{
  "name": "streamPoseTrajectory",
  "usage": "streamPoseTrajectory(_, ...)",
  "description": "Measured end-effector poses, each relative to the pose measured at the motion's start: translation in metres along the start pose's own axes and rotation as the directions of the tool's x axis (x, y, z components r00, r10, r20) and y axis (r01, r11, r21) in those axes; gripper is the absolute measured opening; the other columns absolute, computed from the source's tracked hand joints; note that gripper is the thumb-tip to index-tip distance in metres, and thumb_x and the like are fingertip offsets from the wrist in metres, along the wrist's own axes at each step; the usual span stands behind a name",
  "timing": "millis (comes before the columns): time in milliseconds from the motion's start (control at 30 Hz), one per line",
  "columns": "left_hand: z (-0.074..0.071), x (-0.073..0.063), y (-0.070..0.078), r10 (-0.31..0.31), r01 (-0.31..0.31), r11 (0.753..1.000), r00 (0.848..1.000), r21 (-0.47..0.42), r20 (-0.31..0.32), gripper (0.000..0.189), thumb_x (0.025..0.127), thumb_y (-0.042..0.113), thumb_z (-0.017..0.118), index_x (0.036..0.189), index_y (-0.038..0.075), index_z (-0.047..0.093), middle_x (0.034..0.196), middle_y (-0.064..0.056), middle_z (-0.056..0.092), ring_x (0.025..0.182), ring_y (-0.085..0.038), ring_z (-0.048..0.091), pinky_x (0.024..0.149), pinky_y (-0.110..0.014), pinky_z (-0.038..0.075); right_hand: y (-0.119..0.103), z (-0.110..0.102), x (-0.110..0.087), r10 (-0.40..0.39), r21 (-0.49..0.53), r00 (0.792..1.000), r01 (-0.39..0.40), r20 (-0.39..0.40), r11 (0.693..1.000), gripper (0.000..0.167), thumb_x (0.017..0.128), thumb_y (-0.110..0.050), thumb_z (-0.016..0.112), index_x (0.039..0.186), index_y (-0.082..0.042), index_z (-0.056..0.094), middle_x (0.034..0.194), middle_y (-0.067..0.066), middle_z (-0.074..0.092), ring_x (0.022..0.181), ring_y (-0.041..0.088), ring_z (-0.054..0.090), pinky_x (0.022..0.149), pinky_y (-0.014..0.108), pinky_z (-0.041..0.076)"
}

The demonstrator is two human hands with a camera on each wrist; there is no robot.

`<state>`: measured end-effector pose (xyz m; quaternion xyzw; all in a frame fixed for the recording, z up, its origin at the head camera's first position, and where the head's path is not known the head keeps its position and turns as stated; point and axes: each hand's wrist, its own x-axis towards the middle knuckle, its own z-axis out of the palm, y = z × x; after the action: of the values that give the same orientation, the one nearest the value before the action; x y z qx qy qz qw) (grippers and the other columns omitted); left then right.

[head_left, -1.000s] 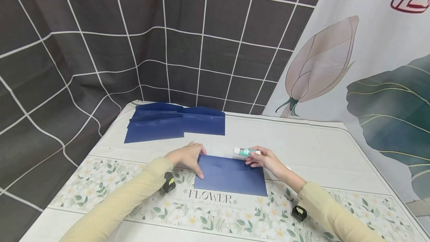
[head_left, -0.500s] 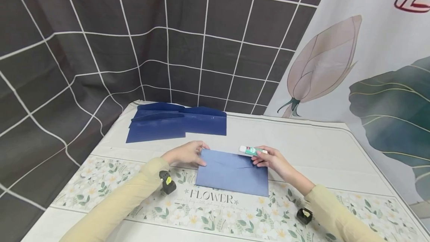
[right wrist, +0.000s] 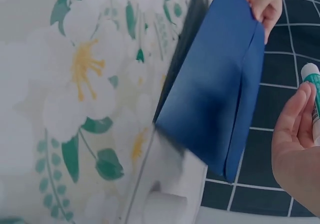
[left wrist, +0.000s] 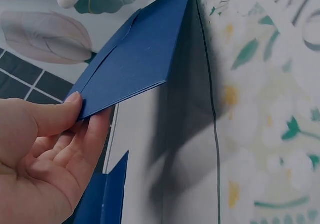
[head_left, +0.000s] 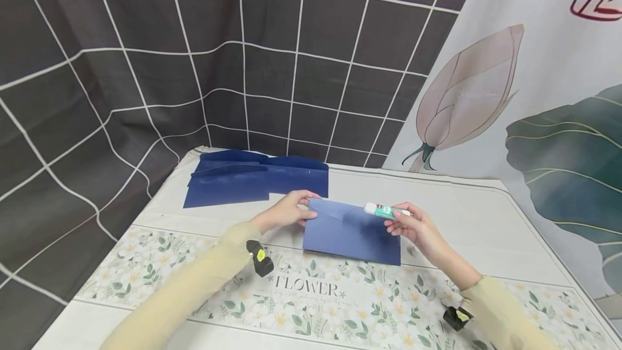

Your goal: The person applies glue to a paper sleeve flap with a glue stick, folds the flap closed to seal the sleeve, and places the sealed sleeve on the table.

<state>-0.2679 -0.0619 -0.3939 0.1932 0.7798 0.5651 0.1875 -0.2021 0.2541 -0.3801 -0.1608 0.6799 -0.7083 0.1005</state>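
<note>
Since the earlier frames, envelope [head_left: 352, 236], left hand [head_left: 286, 210] and right hand [head_left: 418, 228] had all shifted right and away from the person; envelope now sat farther off the FLOWER print [head_left: 307, 286].

Head view: left hand pinched envelope's far left corner. Right hand gripped glue stick [head_left: 384, 211], white end pointing left, over envelope's far right part. Other envelopes [head_left: 233, 185] overlapped at the tabletop's [head_left: 461, 220] back left. Dark grid curtain [head_left: 301, 69] behind.

Left wrist view: left thumb lay on envelope's flap side, fingers underneath. Envelope was tilted, near corner raised clear of the tabletop, shadow below. Glue stick showed only partly at the top. Blue edge of another envelope, lower left.

Right wrist view: right hand was apart from envelope, glue stick held by the fingers and cut off by the frame. Flap ran down envelope's right side. Blurred white cylinder [right wrist: 165, 209] at the bottom; can't tell what it was.
</note>
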Motion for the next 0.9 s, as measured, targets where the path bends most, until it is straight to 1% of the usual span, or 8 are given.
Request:
streamPoseTrajectory(333, 0.018, 0.038, 0.007, 0.007, -0.014, 0.998, 0.995, -0.065, -0.098, 0.049, 0.088, -0.006, 0.061, 0.136, -0.007, 0.047, 0.112, -0.031, 0.064, 0.09, -0.032, 0.071, 0.074, -0.036, 0.06, -0.01, -0.006, -0.008, -0.063, 0.067, 0.997, 0.061, 0.041, 0.996, 0.02, 0.102, -0.004, 0.038, 0.101, -0.013, 0.056, 0.085, -0.004, 0.07, 0.075, 0.005, 0.065, 0.068, 0.017, 0.054)
streamPoseTrajectory(433, 0.025, 0.048, 0.013, 0.008, -0.019, 0.996, 0.992, -0.085, -0.123, 0.049, 0.088, -0.007, 0.061, 0.136, -0.008, 0.047, 0.104, -0.026, 0.067, 0.084, -0.024, 0.071, 0.074, -0.034, 0.06, -0.009, -0.005, -0.009, -0.071, 0.102, 0.994, 0.063, 0.083, 0.993, 0.026, 0.102, -0.003, 0.035, 0.101, -0.014, 0.058, 0.085, -0.004, 0.07, 0.076, 0.005, 0.065, 0.069, 0.017, 0.054)
streamPoseTrajectory(533, 0.033, 0.052, 0.026, 0.0, -0.013, 0.995, 0.991, -0.095, -0.135, 0.048, 0.089, -0.007, 0.06, 0.135, -0.009, 0.047, 0.089, -0.014, 0.063, 0.078, -0.014, 0.064, 0.075, -0.034, 0.06, -0.007, -0.001, -0.01, -0.086, 0.122, 0.986, 0.068, 0.146, 0.99, 0.03, 0.102, -0.003, 0.032, 0.102, -0.015, 0.06, 0.086, -0.005, 0.069, 0.078, 0.004, 0.065, 0.071, 0.018, 0.054)
streamPoseTrajectory(600, 0.039, 0.055, 0.034, -0.012, -0.003, 0.995, 0.989, -0.101, -0.148, 0.048, 0.089, -0.007, 0.06, 0.135, -0.008, 0.048, 0.086, -0.008, 0.057, 0.077, -0.012, 0.06, 0.078, -0.035, 0.059, -0.006, 0.002, -0.012, -0.096, 0.13, 0.977, 0.072, 0.188, 0.989, 0.032, 0.102, -0.003, 0.031, 0.103, -0.016, 0.059, 0.088, -0.006, 0.069, 0.079, 0.003, 0.065, 0.072, 0.017, 0.054)
streamPoseTrajectory(667, 0.046, 0.067, 0.031, -0.023, 0.006, 0.995, 0.985, -0.1, -0.169, 0.048, 0.089, -0.007, 0.061, 0.135, -0.007, 0.049, 0.088, -0.009, 0.056, 0.078, -0.014, 0.062, 0.078, -0.036, 0.059, -0.005, 0.005, -0.013, -0.108, 0.135, 0.968, 0.079, 0.226, 0.988, 0.031, 0.102, -0.003, 0.03, 0.104, -0.016, 0.059, 0.09, -0.007, 0.069, 0.08, 0.003, 0.065, 0.072, 0.017, 0.054)
streamPoseTrajectory(733, 0.053, 0.082, 0.02, -0.024, 0.006, 0.996, 0.981, -0.093, -0.194, 0.049, 0.088, -0.005, 0.063, 0.136, -0.004, 0.05, 0.095, -0.012, 0.06, 0.082, -0.015, 0.066, 0.077, -0.035, 0.059, -0.004, 0.008, -0.015, -0.116, 0.137, 0.959, 0.082, 0.258, 0.987, 0.032, 0.102, -0.003, 0.03, 0.105, -0.015, 0.059, 0.091, -0.008, 0.07, 0.081, 0.002, 0.065, 0.072, 0.017, 0.054)
streamPoseTrajectory(800, 0.059, 0.127, -0.023, -0.009, -0.017, 0.991, 0.981, -0.131, -0.193, 0.052, 0.087, -0.003, 0.066, 0.136, 0.0, 0.051, 0.1, -0.012, 0.061, 0.081, -0.016, 0.069, 0.071, -0.032, 0.06, -0.003, 0.01, -0.016, -0.123, 0.129, 0.95, 0.089, 0.288, 0.988, 0.032, 0.102, -0.003, 0.028, 0.106, -0.015, 0.058, 0.091, -0.008, 0.07, 0.081, 0.002, 0.065, 0.072, 0.018, 0.053)
streamPoseTrajectory(900, 0.068, 0.211, -0.105, -0.013, -0.019, 0.979, 0.988, -0.202, -0.153, 0.059, 0.084, 0.003, 0.072, 0.138, 0.012, 0.052, 0.1, -0.004, 0.058, 0.08, -0.015, 0.069, 0.068, -0.03, 0.06, -0.001, 0.013, -0.018, -0.111, 0.103, 0.943, 0.082, 0.315, 0.991, 0.032, 0.102, -0.003, 0.028, 0.106, -0.015, 0.057, 0.091, -0.009, 0.069, 0.081, 0.002, 0.065, 0.071, 0.019, 0.052)
